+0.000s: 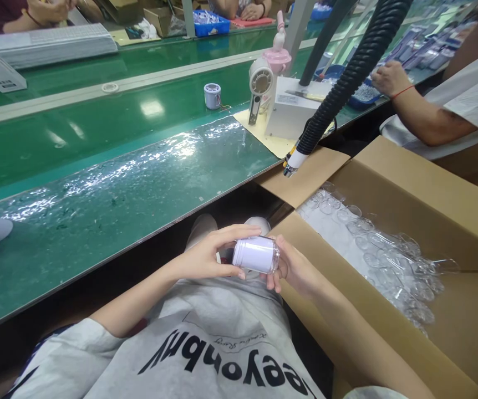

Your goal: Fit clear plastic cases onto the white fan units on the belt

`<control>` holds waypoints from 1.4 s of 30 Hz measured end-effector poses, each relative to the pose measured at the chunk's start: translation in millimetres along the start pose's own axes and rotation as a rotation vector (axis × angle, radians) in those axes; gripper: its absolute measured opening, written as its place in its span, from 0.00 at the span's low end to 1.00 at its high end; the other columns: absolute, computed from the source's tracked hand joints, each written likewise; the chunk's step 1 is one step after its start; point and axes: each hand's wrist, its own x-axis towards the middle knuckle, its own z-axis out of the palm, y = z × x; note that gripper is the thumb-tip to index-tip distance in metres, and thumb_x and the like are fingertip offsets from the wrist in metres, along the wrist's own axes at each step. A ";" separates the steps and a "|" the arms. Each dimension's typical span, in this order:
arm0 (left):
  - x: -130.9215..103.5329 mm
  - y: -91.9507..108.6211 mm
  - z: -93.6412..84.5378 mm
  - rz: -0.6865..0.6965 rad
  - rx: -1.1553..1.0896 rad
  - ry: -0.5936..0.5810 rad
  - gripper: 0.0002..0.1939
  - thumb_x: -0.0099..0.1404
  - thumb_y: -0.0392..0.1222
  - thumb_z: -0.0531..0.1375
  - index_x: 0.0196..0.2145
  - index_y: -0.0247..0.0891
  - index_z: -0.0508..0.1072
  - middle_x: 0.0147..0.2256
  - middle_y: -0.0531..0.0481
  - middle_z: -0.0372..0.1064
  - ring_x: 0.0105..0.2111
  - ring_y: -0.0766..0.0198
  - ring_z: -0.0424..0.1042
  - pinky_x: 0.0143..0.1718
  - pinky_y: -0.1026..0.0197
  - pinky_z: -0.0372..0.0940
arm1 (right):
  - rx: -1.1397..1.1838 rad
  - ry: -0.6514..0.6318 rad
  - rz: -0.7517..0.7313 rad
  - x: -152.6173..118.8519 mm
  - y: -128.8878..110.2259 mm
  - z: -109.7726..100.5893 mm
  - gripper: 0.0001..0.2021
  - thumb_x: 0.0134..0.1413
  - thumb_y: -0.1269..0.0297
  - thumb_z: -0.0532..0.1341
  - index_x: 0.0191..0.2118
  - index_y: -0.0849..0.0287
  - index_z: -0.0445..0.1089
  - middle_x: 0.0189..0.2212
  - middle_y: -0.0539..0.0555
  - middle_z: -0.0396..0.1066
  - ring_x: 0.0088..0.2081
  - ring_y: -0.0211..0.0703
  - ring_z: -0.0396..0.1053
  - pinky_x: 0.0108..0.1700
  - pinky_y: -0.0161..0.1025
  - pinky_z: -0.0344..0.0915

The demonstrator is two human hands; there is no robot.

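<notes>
Above my lap, a pale lavender plastic cylinder (253, 255) lies on its side between my two hands. My left hand (212, 254) grips its left end, thumb below and fingers over the top. Around the right end sits a clear plastic cover (275, 257), with the fingers of my right hand (295, 266) closed on it. Dark red bits, perhaps wires, show near my left palm. A similar cylinder (212, 96) with thin wires stands upright on the green belt.
To my right, an open cardboard box (318, 277) holds many clear plastic covers (388, 249). A black corrugated hose (347, 77) with a metal nozzle hangs over its corner. A handheld fan (260, 83) stands by a white block (291, 108). Co-workers' hands (392, 80) are across and at right.
</notes>
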 end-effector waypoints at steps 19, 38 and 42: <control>-4.5 18.8 9.3 -0.269 -0.164 0.105 0.31 0.61 0.42 0.66 0.60 0.45 0.63 0.56 0.43 0.64 0.46 0.59 0.71 0.44 0.61 0.70 | -0.503 0.009 -0.542 -6.3 7.2 -11.3 0.36 0.57 0.41 0.62 0.65 0.50 0.50 0.66 0.63 0.52 0.60 0.56 0.63 0.57 0.53 0.67; -5.8 15.2 10.5 -0.479 -0.489 0.009 0.43 0.54 0.35 0.70 0.64 0.49 0.60 0.56 0.45 0.70 0.53 0.55 0.72 0.54 0.54 0.66 | -0.342 0.000 -0.397 -17.9 8.6 -12.7 0.25 0.51 0.64 0.71 0.55 0.45 0.71 0.47 0.51 0.75 0.40 0.46 0.76 0.45 0.44 0.75; -2.3 2.6 18.1 -0.550 -0.425 0.000 0.41 0.58 0.40 0.67 0.66 0.45 0.56 0.48 0.45 0.74 0.45 0.57 0.76 0.47 0.55 0.69 | -0.324 -0.009 -0.328 -8.1 21.7 -12.5 0.28 0.51 0.56 0.70 0.59 0.49 0.68 0.50 0.53 0.74 0.45 0.50 0.75 0.49 0.46 0.73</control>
